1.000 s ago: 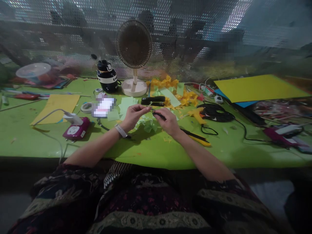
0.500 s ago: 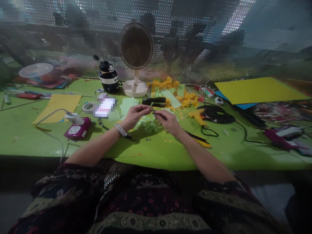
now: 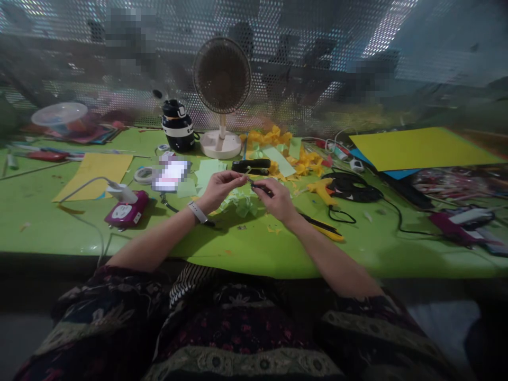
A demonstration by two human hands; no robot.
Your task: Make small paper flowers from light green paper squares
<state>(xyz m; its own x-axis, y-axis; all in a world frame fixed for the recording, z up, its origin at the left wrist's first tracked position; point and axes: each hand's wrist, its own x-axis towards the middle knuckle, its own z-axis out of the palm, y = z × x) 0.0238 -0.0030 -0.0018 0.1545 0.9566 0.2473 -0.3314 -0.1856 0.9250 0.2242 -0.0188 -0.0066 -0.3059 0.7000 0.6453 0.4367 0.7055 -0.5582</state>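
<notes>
My left hand (image 3: pixel 220 189), with a pale band at the wrist, pinches a small pale green strip of paper (image 3: pixel 248 170) between thumb and fingertips. Close against it, my right hand (image 3: pixel 276 199) is closed around a small dark slim tool (image 3: pixel 257 186), whose kind is hard to make out; fingers hide much of it. Both hands meet above a heap of cut pale green paper pieces (image 3: pixel 243 204). Just behind them lies a black stapler (image 3: pixel 251 164), and pale green sheets (image 3: pixel 210 170) are beside my left hand.
Behind stand a fan (image 3: pixel 220 144) and a dark bottle (image 3: pixel 177 132). Yellow-orange paper flowers (image 3: pixel 273 136) lie at the back. On the right are a yellow glue gun (image 3: pixel 322 190) and a yellow-black cutter (image 3: pixel 325 229). A purple power socket (image 3: pixel 126 210) and a lit phone (image 3: pixel 171 175) sit left.
My right hand has shifted very slightly rightward, its fingers a little more curled around the dark tool. The left hand stays nearly in place, holding the paper strip.
</notes>
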